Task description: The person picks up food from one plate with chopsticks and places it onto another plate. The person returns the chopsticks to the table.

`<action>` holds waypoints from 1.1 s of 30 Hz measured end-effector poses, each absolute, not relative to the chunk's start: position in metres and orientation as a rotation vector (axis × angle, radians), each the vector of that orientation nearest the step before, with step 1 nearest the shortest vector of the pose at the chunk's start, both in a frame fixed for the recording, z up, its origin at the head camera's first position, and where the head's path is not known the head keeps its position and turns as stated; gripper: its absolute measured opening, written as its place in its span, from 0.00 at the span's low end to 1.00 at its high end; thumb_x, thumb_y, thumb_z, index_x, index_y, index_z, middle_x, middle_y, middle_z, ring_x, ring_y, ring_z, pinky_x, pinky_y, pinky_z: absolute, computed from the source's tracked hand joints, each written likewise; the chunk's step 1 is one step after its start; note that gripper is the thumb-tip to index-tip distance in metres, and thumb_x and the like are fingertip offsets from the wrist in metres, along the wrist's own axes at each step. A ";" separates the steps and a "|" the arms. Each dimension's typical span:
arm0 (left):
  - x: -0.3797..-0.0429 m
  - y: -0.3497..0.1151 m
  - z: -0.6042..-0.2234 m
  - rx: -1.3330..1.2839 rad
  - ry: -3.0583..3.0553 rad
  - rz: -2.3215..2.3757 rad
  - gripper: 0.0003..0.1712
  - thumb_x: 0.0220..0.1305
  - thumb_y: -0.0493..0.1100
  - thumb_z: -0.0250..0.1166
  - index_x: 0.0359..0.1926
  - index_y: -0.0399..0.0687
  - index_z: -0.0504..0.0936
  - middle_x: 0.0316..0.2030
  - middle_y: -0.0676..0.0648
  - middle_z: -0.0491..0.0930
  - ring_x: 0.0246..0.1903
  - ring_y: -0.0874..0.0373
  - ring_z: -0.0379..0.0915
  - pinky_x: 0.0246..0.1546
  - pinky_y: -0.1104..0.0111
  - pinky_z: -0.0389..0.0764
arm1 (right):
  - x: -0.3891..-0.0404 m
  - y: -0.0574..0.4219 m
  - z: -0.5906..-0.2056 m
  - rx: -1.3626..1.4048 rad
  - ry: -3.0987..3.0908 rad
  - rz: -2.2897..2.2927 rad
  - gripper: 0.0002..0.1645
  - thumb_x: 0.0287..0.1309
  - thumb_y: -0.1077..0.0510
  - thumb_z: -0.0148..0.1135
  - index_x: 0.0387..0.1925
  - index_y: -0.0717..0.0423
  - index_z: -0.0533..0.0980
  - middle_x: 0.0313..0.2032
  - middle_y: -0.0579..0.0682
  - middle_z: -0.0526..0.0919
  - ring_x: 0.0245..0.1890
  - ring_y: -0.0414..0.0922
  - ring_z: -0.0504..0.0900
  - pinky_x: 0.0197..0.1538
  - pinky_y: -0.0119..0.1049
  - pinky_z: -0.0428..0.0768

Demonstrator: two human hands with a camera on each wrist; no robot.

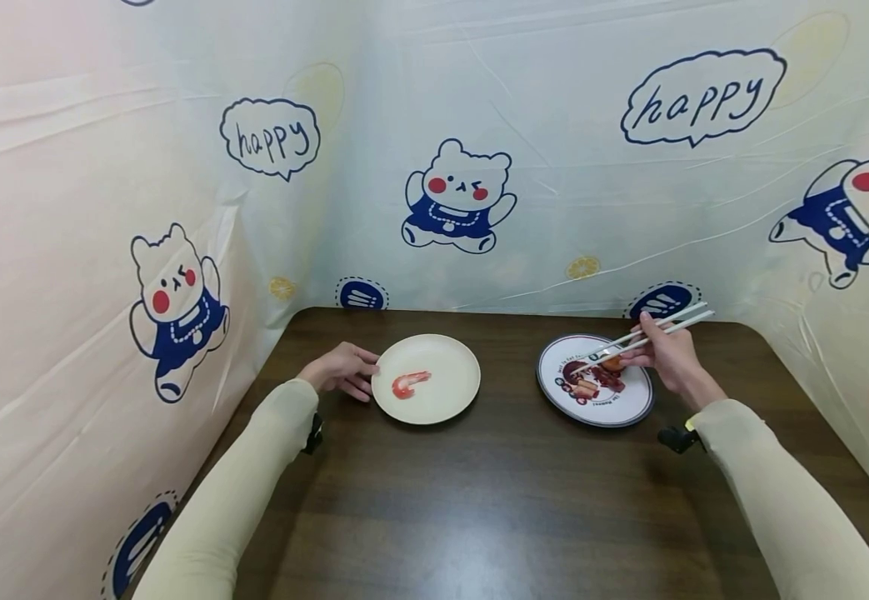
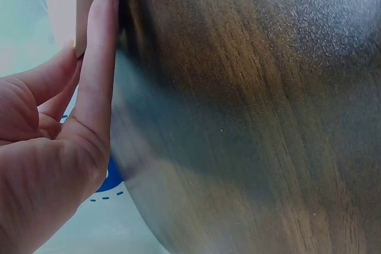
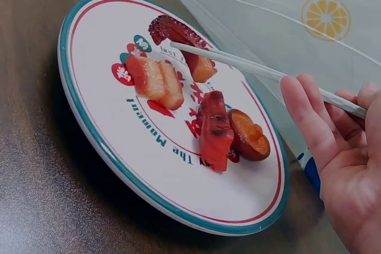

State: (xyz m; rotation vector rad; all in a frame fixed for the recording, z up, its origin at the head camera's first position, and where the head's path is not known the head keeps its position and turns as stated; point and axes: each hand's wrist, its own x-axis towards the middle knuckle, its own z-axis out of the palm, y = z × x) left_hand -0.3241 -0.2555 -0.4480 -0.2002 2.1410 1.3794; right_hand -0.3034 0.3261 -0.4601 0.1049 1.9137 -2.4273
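Step in hand, judged from layout: picking at food on the printed plate, set at right on the table, while steadying the cream plate at left.

Right hand: over the far right of the printed plate, pinching the chopsticks between thumb and fingers. Sloped down leftward, with tips at the dark piece, at left in the food group. Touching or just above: cannot tell.

Left hand: at the left rim of the cream plate, pinching that rim between thumb and a nearly straight finger underneath. Other fingers partly hidden; cannot tell how spread.

Next move, judged: calls for parting the tips enough to straddle 1 piece, then closing evenly without dragging neighbours. Probably slick from the glaze; liable to slip from a shallow grip.

Count:
- 2 hands, each occupied.
- 2 plates, well apart.
- 2 chopsticks in the head view; not cleanly separable in the right wrist view.
- 1 shrimp on the cream plate, left of centre.
- On the printed plate, 4 pieces by best reading: 1 dark piece, left; 1 pale piece, near; 1 red strip, right; 1 brown piece, far right. Possibly more, given the overlap.
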 end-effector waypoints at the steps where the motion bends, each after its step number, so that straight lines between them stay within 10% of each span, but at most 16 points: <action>1: -0.324 -0.255 -0.448 -0.199 2.142 1.379 0.28 0.78 0.35 0.61 0.75 0.34 0.70 0.43 0.37 0.85 0.29 0.52 0.86 0.38 0.56 0.92 | -0.303 0.327 -0.460 0.105 1.900 -2.431 0.24 0.81 0.46 0.52 0.46 0.67 0.74 0.27 0.53 0.87 0.26 0.48 0.90 0.34 0.41 0.91; 33: -0.322 -0.254 -0.446 -0.207 2.151 1.377 0.27 0.78 0.35 0.61 0.74 0.34 0.71 0.45 0.36 0.85 0.31 0.51 0.86 0.38 0.56 0.92 | -0.307 0.343 -0.431 -0.100 1.557 -2.406 0.25 0.85 0.53 0.44 0.38 0.64 0.80 0.27 0.56 0.85 0.23 0.47 0.88 0.33 0.39 0.91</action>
